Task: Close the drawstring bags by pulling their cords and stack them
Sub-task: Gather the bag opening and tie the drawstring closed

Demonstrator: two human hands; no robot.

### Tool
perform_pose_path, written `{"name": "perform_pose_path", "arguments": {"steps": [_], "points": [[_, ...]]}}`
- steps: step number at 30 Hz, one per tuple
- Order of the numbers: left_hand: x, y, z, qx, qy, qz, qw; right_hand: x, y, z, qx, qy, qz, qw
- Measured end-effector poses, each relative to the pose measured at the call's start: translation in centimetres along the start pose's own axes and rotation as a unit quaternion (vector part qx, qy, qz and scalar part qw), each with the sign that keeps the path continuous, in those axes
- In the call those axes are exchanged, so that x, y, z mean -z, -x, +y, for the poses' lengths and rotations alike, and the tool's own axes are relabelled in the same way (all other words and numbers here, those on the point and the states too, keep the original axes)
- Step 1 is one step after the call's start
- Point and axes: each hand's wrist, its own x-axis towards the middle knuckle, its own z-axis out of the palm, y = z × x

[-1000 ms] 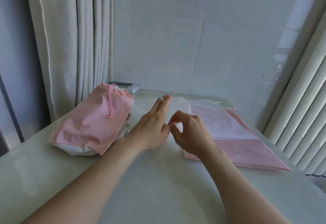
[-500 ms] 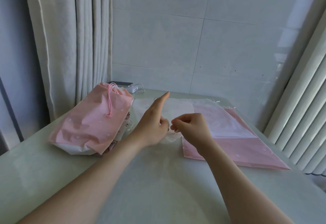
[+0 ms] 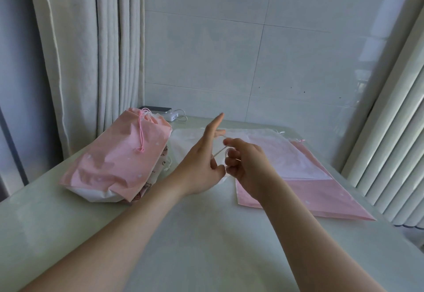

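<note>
**White bag half drawn, cord between both hands**

Pale, glossy table [image 3: 68, 222] carried everything. At the right lay a flat pink bag [image 3: 321, 195], mouth open and away from the person, with a translucent white bag [image 3: 286, 154] spread on top of it. At the left sat the stack of closed bags [image 3: 119, 154], its pink top bag cinched and the pink cord [image 3: 140, 135] trailing down its face.

Between the two piles, partly hidden by the hands, lay the centre white bag [image 3: 185, 140] – the one being worked.

The left hand [image 3: 202, 165] held its forefinger straight out while thumb and lower fingers seemed to pinch near the bag's mouth. The right hand [image 3: 247, 165] was curled, fingertips nipping the thin white cord [image 3: 219, 151], which ran taut between both hands.

The step in hand looked like the cinching of this bag. Next, probably, a steady pull away with the right hand while the left braced the mouth – then a lift onto the left stack.
</note>
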Motion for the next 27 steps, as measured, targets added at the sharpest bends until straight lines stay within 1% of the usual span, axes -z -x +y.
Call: {"name": "perform_pose_path", "arguments": {"steps": [2, 3, 5, 8, 13, 15, 17, 18, 19, 21, 24, 27], "points": [[-0.1, 0.0, -0.2, 0.01, -0.01, 0.032, 0.999, 0.4, -0.4, -0.4, -0.032, -0.128, 0.013, 0.991], [-0.1, -0.1, -0.3, 0.017, -0.014, 0.046, 0.999, 0.6, -0.6, -0.6, -0.041, -0.17, 0.018, 0.984], [-0.1, -0.3, -0.6, 0.038, -0.033, 0.065, 0.997, 1.0, -0.8, -0.7, -0.054, -0.213, 0.03, 0.975], [-0.1, -0.5, -0.9, 0.057, -0.079, 0.07, 0.993, 1.2, -1.1, -0.6, -0.038, -0.226, 0.061, 0.972], [0.2, -0.6, -1.0, 0.109, -0.031, 0.112, 0.987, 1.4, -0.9, -1.2, 0.002, -0.18, 0.159, 0.971], [0.2, -0.8, -1.0, 0.125, -0.003, 0.12, 0.985, 1.5, -0.5, -1.4, 0.017, -0.114, 0.213, 0.97], [0.2, -0.8, -0.8, 0.144, 0.054, 0.107, 0.982, 1.6, -0.3, -1.4, 0.027, -0.021, 0.263, 0.964], [0.3, -0.8, -0.6, 0.154, 0.087, 0.096, 0.98, 1.6, -0.1, -1.5, 0.032, 0.009, 0.275, 0.961], [0.4, -0.7, -0.4, 0.159, 0.113, 0.081, 0.977, 1.4, 0.2, -1.7, 0.041, 0.027, 0.276, 0.96], [0.5, -0.8, -0.2, 0.154, 0.119, 0.05, 0.98, 0.8, 1.0, -2.2, 0.078, 0.045, 0.261, 0.961], [0.5, -0.9, -0.3, 0.131, 0.065, 0.0, 0.989, 0.0, 1.9, -2.6, 0.163, 0.058, 0.213, 0.962], [0.6, -0.6, 0.1, 0.108, 0.023, -0.081, 0.991, -0.3, 1.8, -2.6, 0.227, 0.061, 0.154, 0.96]]}}
